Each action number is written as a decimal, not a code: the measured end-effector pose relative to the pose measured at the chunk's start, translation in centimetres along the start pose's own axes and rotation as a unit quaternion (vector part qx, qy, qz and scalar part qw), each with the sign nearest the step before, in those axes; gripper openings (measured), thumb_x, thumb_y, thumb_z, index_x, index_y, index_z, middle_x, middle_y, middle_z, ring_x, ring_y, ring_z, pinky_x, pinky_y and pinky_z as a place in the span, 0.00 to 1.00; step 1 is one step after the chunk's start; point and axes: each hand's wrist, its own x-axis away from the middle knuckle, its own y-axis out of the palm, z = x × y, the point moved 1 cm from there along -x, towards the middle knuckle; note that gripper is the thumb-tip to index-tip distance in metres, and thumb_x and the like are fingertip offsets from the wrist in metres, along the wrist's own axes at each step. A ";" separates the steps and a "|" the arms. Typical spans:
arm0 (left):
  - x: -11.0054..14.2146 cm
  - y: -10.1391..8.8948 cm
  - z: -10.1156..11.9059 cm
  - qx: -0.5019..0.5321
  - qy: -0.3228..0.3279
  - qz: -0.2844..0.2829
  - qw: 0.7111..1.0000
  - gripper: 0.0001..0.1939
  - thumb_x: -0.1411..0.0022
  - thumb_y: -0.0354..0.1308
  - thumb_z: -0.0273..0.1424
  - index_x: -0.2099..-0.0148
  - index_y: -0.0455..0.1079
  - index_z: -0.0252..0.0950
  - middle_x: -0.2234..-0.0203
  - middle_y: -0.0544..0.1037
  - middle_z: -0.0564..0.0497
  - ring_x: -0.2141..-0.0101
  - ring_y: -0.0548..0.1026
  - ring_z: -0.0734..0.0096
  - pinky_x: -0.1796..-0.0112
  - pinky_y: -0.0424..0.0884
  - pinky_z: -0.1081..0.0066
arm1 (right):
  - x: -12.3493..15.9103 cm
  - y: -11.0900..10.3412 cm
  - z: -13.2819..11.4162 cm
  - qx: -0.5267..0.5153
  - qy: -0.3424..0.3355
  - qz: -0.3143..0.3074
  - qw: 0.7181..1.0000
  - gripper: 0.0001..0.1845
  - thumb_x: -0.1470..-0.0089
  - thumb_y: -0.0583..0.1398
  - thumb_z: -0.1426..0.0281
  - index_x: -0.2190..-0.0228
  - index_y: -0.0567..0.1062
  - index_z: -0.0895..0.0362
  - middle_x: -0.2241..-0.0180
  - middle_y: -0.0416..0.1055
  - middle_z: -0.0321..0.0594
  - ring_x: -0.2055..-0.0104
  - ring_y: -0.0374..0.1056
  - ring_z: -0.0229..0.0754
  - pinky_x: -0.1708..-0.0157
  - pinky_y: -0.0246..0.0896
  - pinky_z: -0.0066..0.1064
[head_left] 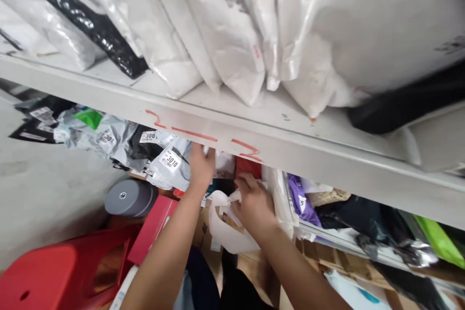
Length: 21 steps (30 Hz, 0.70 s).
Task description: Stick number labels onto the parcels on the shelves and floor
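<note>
My left hand (202,167) reaches in under the upper shelf's edge, beside grey mailing bags (170,162) with printed number labels. The shelf edge hides most of its fingers, so its grip cannot be made out. My right hand (256,206) is closed with bent fingers on a white, translucent plastic bag (232,232), which hangs down in a loop toward my body. Just behind my right fingers shows a red package (248,168).
The upper shelf edge (203,131), marked in red, crosses above my hands. White packages (232,53) stand on it. At lower left are a red stool (39,271), a grey round container (127,197) and a red box (150,230). Purple (303,201) and green packages (441,240) lie right.
</note>
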 end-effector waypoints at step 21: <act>9.2 -4.0 -7.9 0.165 -0.105 0.011 0.981 0.15 0.45 0.59 0.41 0.69 0.59 0.38 0.76 0.67 0.57 0.71 0.67 0.73 0.67 0.65 0.74 | 0.6 -0.3 0.3 -0.029 -0.016 -0.012 0.999 0.25 0.58 0.57 0.78 0.54 0.73 0.66 0.48 0.68 0.53 0.52 0.65 0.53 0.49 0.61 0.41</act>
